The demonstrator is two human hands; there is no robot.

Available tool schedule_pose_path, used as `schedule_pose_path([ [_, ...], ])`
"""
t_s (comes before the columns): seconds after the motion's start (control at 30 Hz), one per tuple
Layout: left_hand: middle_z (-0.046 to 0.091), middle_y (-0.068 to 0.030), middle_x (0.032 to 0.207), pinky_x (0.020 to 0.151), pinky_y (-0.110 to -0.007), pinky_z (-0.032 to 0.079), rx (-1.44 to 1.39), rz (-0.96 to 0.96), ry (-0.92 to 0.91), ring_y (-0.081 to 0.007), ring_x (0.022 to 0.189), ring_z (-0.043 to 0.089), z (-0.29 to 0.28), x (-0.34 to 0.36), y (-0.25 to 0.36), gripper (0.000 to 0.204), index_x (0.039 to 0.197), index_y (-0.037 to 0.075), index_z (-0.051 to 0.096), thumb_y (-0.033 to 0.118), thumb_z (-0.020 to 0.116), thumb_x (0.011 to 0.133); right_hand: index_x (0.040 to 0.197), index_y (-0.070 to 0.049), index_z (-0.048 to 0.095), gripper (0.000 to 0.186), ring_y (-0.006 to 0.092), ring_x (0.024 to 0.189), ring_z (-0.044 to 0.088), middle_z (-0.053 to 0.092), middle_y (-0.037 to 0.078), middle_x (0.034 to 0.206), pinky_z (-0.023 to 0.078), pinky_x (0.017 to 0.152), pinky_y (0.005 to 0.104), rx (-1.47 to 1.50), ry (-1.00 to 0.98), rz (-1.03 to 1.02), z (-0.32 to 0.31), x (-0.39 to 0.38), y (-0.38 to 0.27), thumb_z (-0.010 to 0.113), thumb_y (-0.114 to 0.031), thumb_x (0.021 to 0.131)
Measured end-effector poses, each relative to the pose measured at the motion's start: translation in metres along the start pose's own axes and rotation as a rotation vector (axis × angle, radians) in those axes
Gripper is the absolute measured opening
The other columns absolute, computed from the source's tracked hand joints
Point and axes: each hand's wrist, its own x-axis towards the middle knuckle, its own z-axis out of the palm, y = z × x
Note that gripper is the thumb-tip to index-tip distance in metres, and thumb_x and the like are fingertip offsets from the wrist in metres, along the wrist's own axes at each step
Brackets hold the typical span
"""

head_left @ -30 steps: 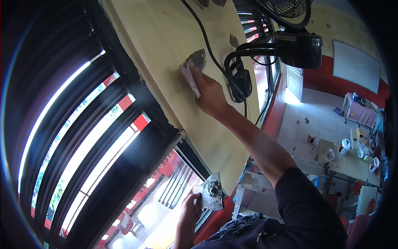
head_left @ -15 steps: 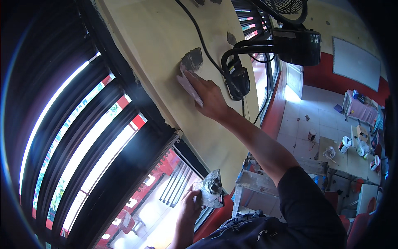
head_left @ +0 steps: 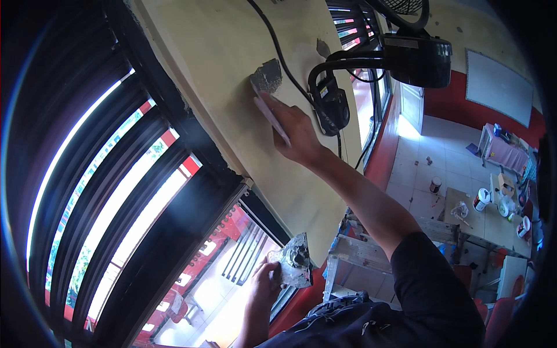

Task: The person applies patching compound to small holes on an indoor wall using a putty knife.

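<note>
My right hand (head_left: 297, 136) is closed on a thin, flat pinkish putty spreader (head_left: 271, 120), seen nearly edge-on. Its upper end meets the cream wall (head_left: 217, 69) at the lower edge of a rough dark grey patch (head_left: 268, 75). Lower down, my left hand (head_left: 266, 283) grips the edge of a flat, smeared putty board (head_left: 303, 279), held away from the wall. A lump of grey putty (head_left: 298, 255) sits on that board. My left thumb lies over the edge; the fingers beneath are partly hidden.
Right of the patch, a black wall fan (head_left: 415, 61) with its bracket (head_left: 332, 104) and hanging cable (head_left: 272, 35) juts from the wall. Dark window slats (head_left: 116, 191) fill the left. A paint-stained ladder (head_left: 357, 253) stands below. A table (head_left: 476, 223) with tubs is farther right.
The spreader has tilted to a more edge-on angle, and my right hand has shifted slightly. More of the grey patch's lower part shows. My left hand keeps its hold on the putty board.
</note>
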Motion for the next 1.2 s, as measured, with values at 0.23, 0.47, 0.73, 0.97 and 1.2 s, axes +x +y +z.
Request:
schedule_pose_path([
  [0.23, 0.053, -0.005, 0.073, 0.04, -0.025, 0.044, -0.003, -0.003, -0.058, -0.0111, 0.045, 0.048, 0.002, -0.002, -0.002, 0.024, 0.106, 0.001, 0.047, 0.008, 0.046, 0.083, 0.131, -0.01, 0.043, 0.072, 0.0396, 0.081, 0.058, 0.055, 0.022, 0.116, 0.048, 0.074, 0.0418, -0.047, 0.026, 0.127, -0.006, 0.012, 0.038, 0.052, 0.007, 0.062],
  [0.47, 0.056, -0.0072, 0.084, 0.045, -0.027, 0.047, 0.008, 0.007, -0.04, -0.0158, 0.062, 0.058, -0.014, 0.003, -0.004, 0.028, 0.11, 0.001, 0.048, 0.008, 0.046, 0.082, 0.127, -0.006, 0.046, 0.063, 0.0375, 0.075, 0.059, 0.059, 0.021, 0.11, 0.048, 0.066, 0.0388, 0.033, 0.023, -0.097, -0.008, -0.014, 0.008, 0.049, 0.009, 0.066],
  [0.73, 0.056, -0.0069, 0.088, 0.046, -0.027, 0.047, 0.005, 0.025, -0.122, -0.0152, 0.065, 0.058, -0.003, -0.004, -0.004, 0.029, 0.111, 0.002, 0.048, 0.008, 0.046, 0.082, 0.13, -0.008, 0.043, 0.07, 0.04, 0.078, 0.058, 0.055, 0.022, 0.116, 0.048, 0.073, 0.043, -0.142, -0.029, 0.133, 0.0, 0.007, 0.033, 0.055, 0.004, 0.062],
  [0.97, 0.055, -0.007, 0.087, 0.046, -0.028, 0.046, 0.01, 0.027, -0.044, -0.0162, 0.066, 0.058, -0.008, -0.016, 0.002, 0.029, 0.11, 0.003, 0.047, 0.008, 0.046, 0.081, 0.128, -0.003, 0.045, 0.063, 0.0376, 0.088, 0.058, 0.054, 0.022, 0.119, 0.048, 0.077, 0.0375, -0.025, 0.007, -0.03, -0.007, -0.008, 0.013, 0.051, 0.008, 0.066],
  [1.2, 0.057, -0.0052, 0.088, 0.047, -0.024, 0.045, 0.044, 0.02, 0.028, -0.0123, 0.065, 0.058, -0.01, -0.024, -0.003, 0.03, 0.11, 0.005, 0.05, 0.012, 0.049, 0.081, 0.124, -0.006, 0.05, 0.046, 0.0373, 0.093, 0.06, 0.06, 0.023, 0.105, 0.049, 0.079, 0.038, -0.043, 0.188, 0.104, 0.002, 0.024, 0.041, 0.047, 0.004, 0.079],
])
